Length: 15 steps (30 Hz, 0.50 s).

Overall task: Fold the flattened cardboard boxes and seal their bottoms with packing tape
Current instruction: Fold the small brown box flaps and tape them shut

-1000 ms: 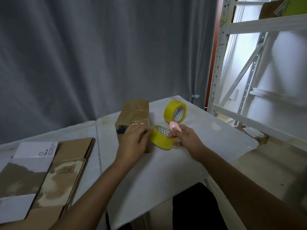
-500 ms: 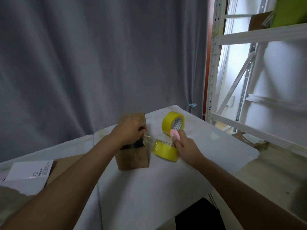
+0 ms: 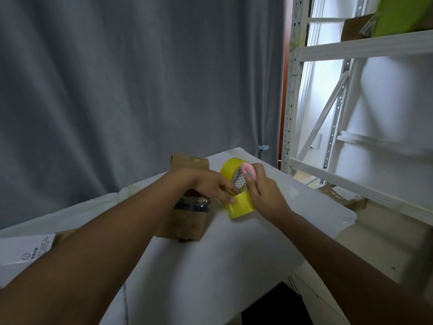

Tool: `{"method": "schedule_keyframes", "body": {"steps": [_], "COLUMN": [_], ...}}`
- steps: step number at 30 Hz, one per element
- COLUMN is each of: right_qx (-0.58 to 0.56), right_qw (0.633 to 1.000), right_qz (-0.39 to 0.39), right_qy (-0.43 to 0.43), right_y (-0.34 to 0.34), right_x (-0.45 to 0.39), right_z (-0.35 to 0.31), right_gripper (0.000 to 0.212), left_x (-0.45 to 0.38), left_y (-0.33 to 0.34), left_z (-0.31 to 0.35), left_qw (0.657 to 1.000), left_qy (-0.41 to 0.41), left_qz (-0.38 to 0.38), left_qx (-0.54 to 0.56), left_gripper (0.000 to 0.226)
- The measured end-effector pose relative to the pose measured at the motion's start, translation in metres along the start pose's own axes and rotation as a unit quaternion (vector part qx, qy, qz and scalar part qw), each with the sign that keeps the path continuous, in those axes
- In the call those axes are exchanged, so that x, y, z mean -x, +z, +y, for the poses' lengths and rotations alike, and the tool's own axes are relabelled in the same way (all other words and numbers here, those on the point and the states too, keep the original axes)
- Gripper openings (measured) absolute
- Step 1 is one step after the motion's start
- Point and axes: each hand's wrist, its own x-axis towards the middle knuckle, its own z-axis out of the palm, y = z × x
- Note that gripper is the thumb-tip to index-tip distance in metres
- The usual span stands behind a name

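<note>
A small folded cardboard box stands on the white table, with clear tape across its near side. Just right of it lies a yellow tape roll. My left hand reaches over the box and pinches the roll's near rim between its fingertips. My right hand sits against the roll's right side and grips a small pink cutter under the thumb. A second yellow tape roll stands on edge behind them, partly hidden by the cutter and my fingers.
Flattened cardboard with a white label lies at the left edge. A grey curtain hangs behind the table. A white metal shelf rack stands on the right, close to the table's corner.
My left hand left the top of the box and came right onto the near tape roll. My right hand rose a little with the pink cutter.
</note>
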Motion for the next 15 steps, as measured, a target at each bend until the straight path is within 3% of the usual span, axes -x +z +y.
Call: {"method": "schedule_keyframes", "body": {"steps": [8,15], "right_qx": [-0.004,-0.095], "right_qw": [1.0,0.987], "right_qz": [0.025,0.111], "right_qy": [-0.01,0.062], "right_y": [-0.003,-0.009], "right_x": [-0.013,0.005], "right_z": [-0.01,-0.005], "right_gripper": [0.017,0.019], "left_x": [0.005,0.014], "left_y": [-0.018,-0.011], "left_z": [-0.002,-0.021], "left_qw": [0.999,0.994], "left_qy": [-0.029,-0.022], "left_qz": [-0.009,0.061], "left_qx": [0.02,0.086], "left_gripper": [0.023,0.026]}}
